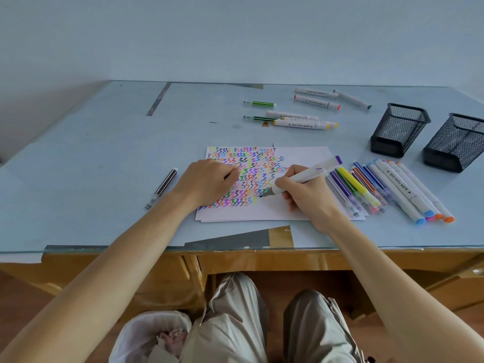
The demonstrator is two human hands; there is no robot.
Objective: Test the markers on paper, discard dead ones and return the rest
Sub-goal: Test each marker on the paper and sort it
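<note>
A white sheet of paper [303, 158] covered in coloured squiggles lies at the desk's front. My right hand [306, 195] grips a fat white marker [309, 174] with a purple end, its dark tip touching the paper just right of the squiggles. My left hand [209, 180] rests on the paper's left part with curled fingers; something dark shows in them, perhaps a cap. A row of thin coloured markers and fat white ones [387, 189] lies right of the paper. More markers [301, 121] lie at the back.
Two black mesh pen holders [399, 129] [455, 142] stand at the right. A single dark marker [163, 187] lies left of the paper. A white bin [146, 334] with crumpled waste sits under the desk by my knees. The glass desk edge [104, 248] runs along the front.
</note>
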